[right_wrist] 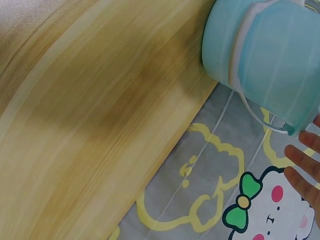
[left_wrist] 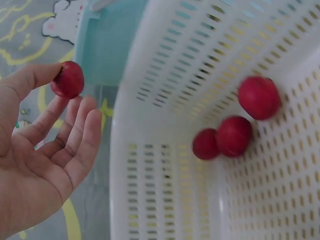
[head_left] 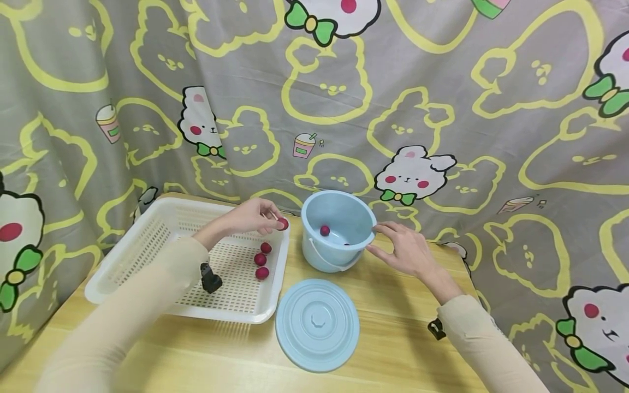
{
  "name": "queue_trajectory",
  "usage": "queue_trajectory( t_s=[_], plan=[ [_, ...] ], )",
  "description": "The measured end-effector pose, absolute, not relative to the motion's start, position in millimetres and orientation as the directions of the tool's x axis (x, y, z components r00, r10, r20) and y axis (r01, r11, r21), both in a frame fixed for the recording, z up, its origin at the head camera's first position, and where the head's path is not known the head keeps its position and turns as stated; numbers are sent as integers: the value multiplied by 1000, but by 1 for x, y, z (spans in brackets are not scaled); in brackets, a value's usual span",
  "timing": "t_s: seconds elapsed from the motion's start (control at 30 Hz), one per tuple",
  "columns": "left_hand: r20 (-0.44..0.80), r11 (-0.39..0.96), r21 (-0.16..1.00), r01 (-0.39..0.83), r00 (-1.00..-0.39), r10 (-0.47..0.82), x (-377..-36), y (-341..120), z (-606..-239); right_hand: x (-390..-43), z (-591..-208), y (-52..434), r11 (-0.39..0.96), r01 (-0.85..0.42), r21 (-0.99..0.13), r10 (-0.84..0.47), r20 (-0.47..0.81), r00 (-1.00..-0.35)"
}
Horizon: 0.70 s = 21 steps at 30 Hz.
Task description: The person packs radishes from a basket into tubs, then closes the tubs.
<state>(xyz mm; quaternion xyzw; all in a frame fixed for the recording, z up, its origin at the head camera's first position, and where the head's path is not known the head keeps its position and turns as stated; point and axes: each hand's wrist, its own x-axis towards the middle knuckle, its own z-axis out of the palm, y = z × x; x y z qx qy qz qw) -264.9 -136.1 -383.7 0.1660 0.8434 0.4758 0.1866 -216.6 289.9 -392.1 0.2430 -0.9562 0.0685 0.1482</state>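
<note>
Left hand [head_left: 253, 217] is pinching a small round red fruit [head_left: 282, 223] just left of the light-blue plastic bucket [head_left: 338, 230].
Head view: right hand [head_left: 403, 248], fingers relaxed, is steadying the bucket's rim. Left wrist view: thumb and forefinger are holding the fruit [left_wrist: 67, 79]; three more are lying in the white perforated basket [left_wrist: 165, 200]. Right wrist view: only straight fingertips [right_wrist: 306, 167] are showing beside the bucket [right_wrist: 272, 55].

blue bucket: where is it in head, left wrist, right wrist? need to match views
Head: the blue bucket stands centre on the table, right of the white basket, with the right hand touching its rim.
Left wrist: only a slice at top left, behind the red fruit pinched by the left hand.
Right wrist: top right, seen from outside.
Shared landmark: the bucket's white handle.
</note>
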Motion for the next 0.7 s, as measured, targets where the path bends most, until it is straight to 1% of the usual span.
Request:
queue_trajectory(
  t_s=[0.5, 0.7],
  plan=[
    [-75, 414, 896, 161, -864, 497, -276, -96, -346, -217, -392, 289, 871, -488, -54, -448, 319, -835],
    [-71, 400, 903, 157, -864, 499, -282, -83, -338, -217, -392, 289, 873, -484, -54, -445, 315, -838]
  ],
)
